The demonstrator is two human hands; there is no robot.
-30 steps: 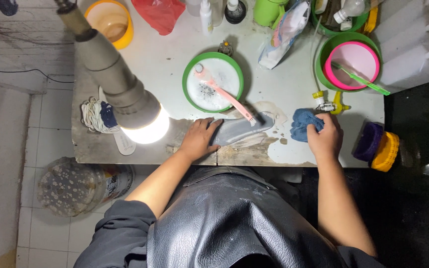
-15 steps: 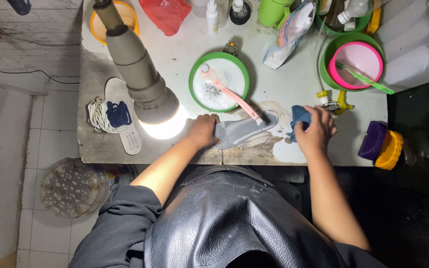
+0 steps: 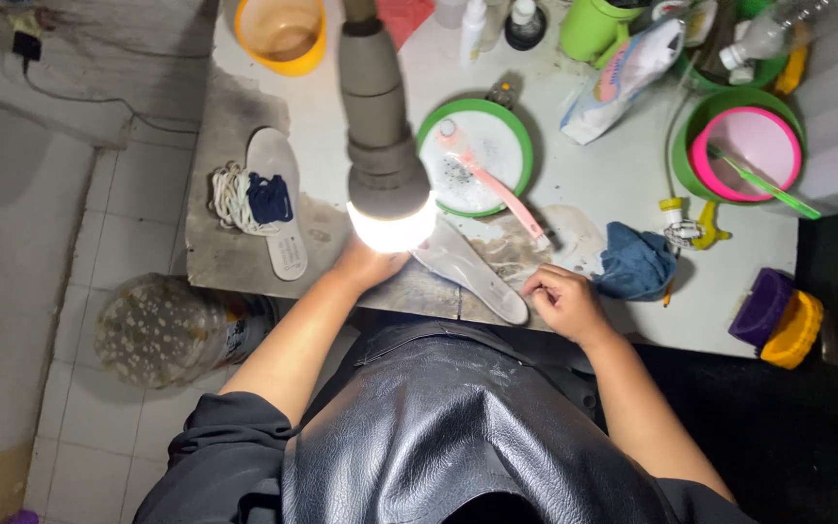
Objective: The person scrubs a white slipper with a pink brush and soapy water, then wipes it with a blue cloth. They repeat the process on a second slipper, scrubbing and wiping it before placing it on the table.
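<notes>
Pale grey insole (image 3: pixel 472 269) under my hands, blue cloth (image 3: pixel 635 262), pink brush (image 3: pixel 497 184) on green-rimmed white plate (image 3: pixel 521 131), stained white table (image 3: pixel 594 194), yellow bowl (image 3: pixel 281 39).

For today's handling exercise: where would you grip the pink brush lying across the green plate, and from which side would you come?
Probably the pink brush by its long handle end, which juts past the green plate's rim toward the grey insole. Come from above on the near right, where the right hand already rests; the lamp crowds the left.
</notes>
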